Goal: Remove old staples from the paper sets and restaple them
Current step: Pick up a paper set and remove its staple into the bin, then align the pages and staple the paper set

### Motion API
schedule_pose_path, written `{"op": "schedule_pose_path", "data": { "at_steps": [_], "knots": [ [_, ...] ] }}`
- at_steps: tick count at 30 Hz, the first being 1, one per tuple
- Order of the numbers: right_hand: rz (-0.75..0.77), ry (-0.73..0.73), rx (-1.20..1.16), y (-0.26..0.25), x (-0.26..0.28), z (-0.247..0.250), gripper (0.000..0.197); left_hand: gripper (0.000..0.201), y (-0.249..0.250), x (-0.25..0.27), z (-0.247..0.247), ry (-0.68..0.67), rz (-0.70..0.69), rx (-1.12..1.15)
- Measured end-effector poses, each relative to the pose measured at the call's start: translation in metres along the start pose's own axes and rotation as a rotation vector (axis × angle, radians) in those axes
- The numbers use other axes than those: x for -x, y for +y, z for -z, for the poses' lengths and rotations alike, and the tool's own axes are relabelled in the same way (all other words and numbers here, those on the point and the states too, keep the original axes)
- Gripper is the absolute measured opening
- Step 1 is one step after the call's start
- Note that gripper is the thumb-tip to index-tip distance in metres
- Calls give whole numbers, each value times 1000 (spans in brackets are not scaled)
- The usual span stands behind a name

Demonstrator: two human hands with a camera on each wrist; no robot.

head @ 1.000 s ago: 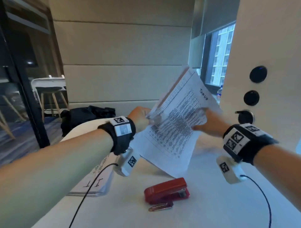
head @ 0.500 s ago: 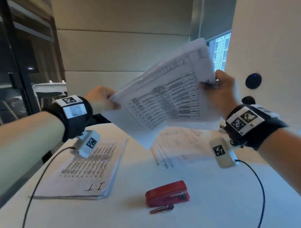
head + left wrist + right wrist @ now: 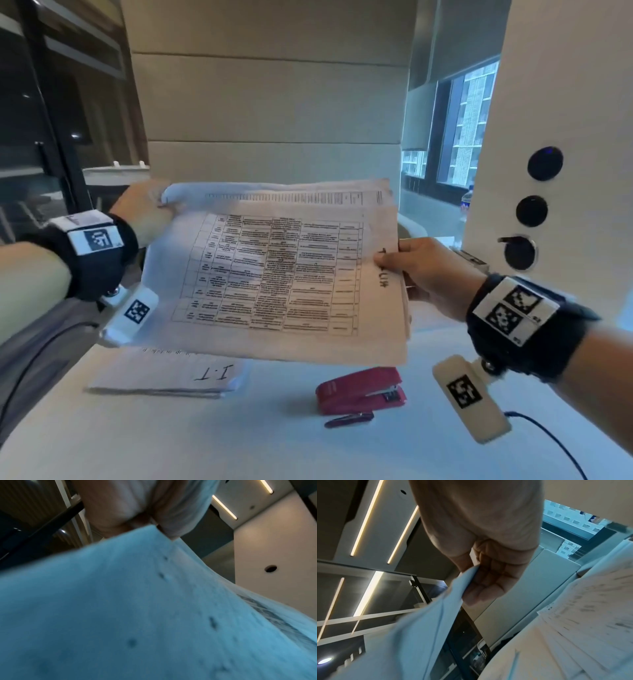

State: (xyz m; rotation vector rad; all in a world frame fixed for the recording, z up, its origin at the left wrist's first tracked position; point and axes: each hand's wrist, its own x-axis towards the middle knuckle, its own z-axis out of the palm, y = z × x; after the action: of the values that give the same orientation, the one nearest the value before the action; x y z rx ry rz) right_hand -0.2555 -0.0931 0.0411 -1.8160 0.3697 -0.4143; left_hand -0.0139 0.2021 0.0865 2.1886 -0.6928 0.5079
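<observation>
Paper set (image 3: 274,274) held above the tabletop (image 3: 239,445), left hand (image 3: 144,212) and right hand (image 3: 428,274) each pinching one edge; one more set (image 3: 164,377), one red stapler (image 3: 359,394), one staple remover (image 3: 347,418) lie below.

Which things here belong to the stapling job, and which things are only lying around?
Belong to the job:
- paper set, held up by the left hand and right hand
- second paper set marked "I.T" on the table
- red stapler
- small staple remover, as it seems

Only lying around:
- bottle by the window
- stool behind
</observation>
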Motion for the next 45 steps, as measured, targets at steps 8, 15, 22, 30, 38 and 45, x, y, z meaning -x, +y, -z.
{"op": "schedule_pose_path", "data": {
  "at_steps": [8, 15, 22, 30, 38, 45],
  "knots": [
    [-147, -208, 321, 22, 22, -17, 17, 11, -26, 22, -5, -261, 81, -151],
    [-170, -359, 587, 39, 35, -38, 13, 7, -39, 51, -32, -533, 215, -343],
    [-81, -718, 844, 35, 47, -35, 36, 61, -13, 94, -62, -594, 14, -736],
    [136, -630, 1080, 54, 44, -43, 28, 88, 70, 182, -111, -999, -370, -407],
    [-72, -554, 1518, 44, 41, -11, 27, 75, 73, 181, -130, -1119, -415, -634],
    [-195, -516, 1495, 64, 36, 6, 37, 49, 87, 179, -141, -1111, -541, -601]
  ]
}}
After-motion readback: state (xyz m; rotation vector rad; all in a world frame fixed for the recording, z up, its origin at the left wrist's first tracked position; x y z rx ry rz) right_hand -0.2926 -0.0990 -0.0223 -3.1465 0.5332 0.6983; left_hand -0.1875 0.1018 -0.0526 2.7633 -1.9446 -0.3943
